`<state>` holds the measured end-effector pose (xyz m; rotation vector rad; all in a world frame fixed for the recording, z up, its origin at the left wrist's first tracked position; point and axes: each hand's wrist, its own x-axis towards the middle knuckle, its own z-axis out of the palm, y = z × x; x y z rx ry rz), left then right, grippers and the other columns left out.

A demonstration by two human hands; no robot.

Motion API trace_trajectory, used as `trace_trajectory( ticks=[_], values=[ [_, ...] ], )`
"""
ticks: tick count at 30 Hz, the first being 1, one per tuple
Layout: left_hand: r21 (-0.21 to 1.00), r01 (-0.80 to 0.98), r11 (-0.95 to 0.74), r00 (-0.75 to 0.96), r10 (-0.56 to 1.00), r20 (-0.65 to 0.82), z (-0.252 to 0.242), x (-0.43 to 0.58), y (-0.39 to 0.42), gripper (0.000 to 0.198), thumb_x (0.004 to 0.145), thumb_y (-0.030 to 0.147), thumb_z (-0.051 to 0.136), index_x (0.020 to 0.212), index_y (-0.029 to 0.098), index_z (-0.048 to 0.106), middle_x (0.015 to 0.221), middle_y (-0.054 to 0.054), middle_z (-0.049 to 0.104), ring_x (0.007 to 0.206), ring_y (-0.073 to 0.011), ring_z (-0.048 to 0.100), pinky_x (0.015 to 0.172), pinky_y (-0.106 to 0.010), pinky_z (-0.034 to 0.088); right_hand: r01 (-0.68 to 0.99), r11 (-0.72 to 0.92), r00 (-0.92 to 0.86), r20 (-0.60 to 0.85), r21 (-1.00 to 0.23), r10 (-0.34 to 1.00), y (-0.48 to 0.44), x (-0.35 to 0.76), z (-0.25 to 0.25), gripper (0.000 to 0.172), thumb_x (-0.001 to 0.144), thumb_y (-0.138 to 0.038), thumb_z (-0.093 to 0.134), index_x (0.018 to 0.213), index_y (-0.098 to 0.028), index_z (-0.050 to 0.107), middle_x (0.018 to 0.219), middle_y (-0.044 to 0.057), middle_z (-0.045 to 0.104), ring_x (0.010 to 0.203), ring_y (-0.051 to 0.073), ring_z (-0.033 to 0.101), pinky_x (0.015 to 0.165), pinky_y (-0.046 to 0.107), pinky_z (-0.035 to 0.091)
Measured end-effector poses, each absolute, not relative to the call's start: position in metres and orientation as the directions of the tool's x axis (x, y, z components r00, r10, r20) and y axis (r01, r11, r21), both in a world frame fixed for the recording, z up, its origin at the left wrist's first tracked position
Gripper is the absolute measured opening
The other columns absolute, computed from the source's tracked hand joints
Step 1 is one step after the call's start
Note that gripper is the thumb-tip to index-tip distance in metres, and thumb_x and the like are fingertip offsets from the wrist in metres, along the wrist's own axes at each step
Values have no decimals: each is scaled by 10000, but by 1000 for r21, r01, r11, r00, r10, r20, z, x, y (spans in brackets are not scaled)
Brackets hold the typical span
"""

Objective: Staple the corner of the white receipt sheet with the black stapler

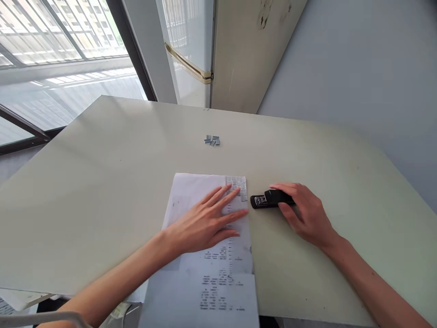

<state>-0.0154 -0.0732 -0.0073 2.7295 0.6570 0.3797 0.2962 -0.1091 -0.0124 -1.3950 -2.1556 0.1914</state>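
Observation:
Several sheets of printed paper (205, 282) lie on the table, reaching over its front edge. My left hand (208, 223) rests flat on them, fingers spread towards their right side. Just right of the sheets is a black stapler (273, 198), its nose pointing left at the paper with a small gap between. My right hand (303, 212) grips the stapler's rear half, thumb on the near side and fingers over the far side. The palm hides the stapler's back end.
A small cluster of staple strips (212, 140) lies farther back on the pale table (102, 191). Behind the table stand a refrigerator (246, 54) and a grey wall (368, 68). A window (61, 36) is at the left.

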Motion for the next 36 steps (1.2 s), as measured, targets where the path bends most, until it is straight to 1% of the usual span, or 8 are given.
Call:
trace_trajectory(
  ticks=[4, 8, 11, 16, 21, 29, 33, 36],
  values=[
    [308, 508, -804, 810, 568, 145, 3, -53, -71, 566, 1096, 486, 493, 1637, 348, 399, 1764, -23, 208, 1625, -326, 208, 1311, -555, 278, 803, 406, -237, 391, -436, 889, -112, 305, -21, 381, 1025, -352, 628, 1394, -314, 543, 1258, 76, 721, 1144, 280, 697, 942, 452, 574],
    [284, 642, -712, 719, 688, 99, 2, -84, -68, 641, 1089, 519, 487, 1679, 377, 279, 1764, 5, 204, 1621, -333, 219, 1298, -589, 294, 771, 357, -188, 347, -528, 919, -105, 308, -21, 266, 1040, -403, 610, 1293, -323, 598, 1195, 56, 738, 1090, 265, 715, 875, 413, 592],
    [259, 708, -657, 662, 745, 80, -3, -98, -63, 662, 1082, 544, 480, 1684, 398, 246, 1765, 21, 201, 1624, -333, 209, 1295, -620, 278, 737, 311, -165, 286, -600, 944, -95, 311, -18, 253, 1034, -479, 596, 1223, -314, 629, 1141, 49, 753, 996, 256, 728, 825, 394, 595],
    [238, 765, -598, 598, 797, 83, -6, -100, -48, 627, 1085, 562, 447, 1667, 370, 315, 1758, 15, 239, 1624, -318, 225, 1303, -614, 258, 695, 257, -101, 262, -672, 960, -79, 317, -17, 331, 1001, -572, 612, 1166, -288, 647, 1087, 52, 762, 898, 249, 713, 764, 380, 583],
    [242, 792, -560, 555, 826, 93, -6, -95, -37, 623, 1070, 590, 453, 1638, 342, 390, 1741, 3, 297, 1620, -320, 240, 1303, -602, 266, 648, 218, -43, 251, -730, 967, -77, 318, -18, 351, 981, -582, 643, 1173, -289, 663, 1107, 57, 770, 925, 261, 720, 778, 398, 594],
    [203, 788, -581, 575, 813, 92, -7, -92, -34, 622, 1081, 550, 460, 1653, 332, 353, 1750, -11, 275, 1623, -316, 231, 1307, -600, 248, 569, 193, -22, 220, -800, 975, -75, 319, -18, 318, 959, -542, 694, 1150, -288, 692, 1101, 44, 777, 926, 251, 719, 788, 392, 600],
    [191, 788, -586, 577, 810, 102, -10, -88, -32, 612, 1084, 559, 441, 1655, 360, 346, 1749, 11, 276, 1618, -319, 246, 1304, -596, 266, 487, 155, 12, 184, -860, 983, -75, 321, -19, 373, 915, -582, 732, 1154, -296, 715, 1110, 44, 781, 930, 257, 719, 795, 403, 600],
    [187, 789, -585, 576, 811, 107, -12, -78, -27, 602, 1089, 563, 429, 1653, 364, 354, 1747, 20, 280, 1618, -310, 248, 1309, -588, 263, 406, 92, 64, 129, -909, 990, -75, 322, -20, 398, 862, -594, 783, 1131, -303, 737, 1055, 30, 787, 889, 251, 716, 771, 391, 590]
  ],
)
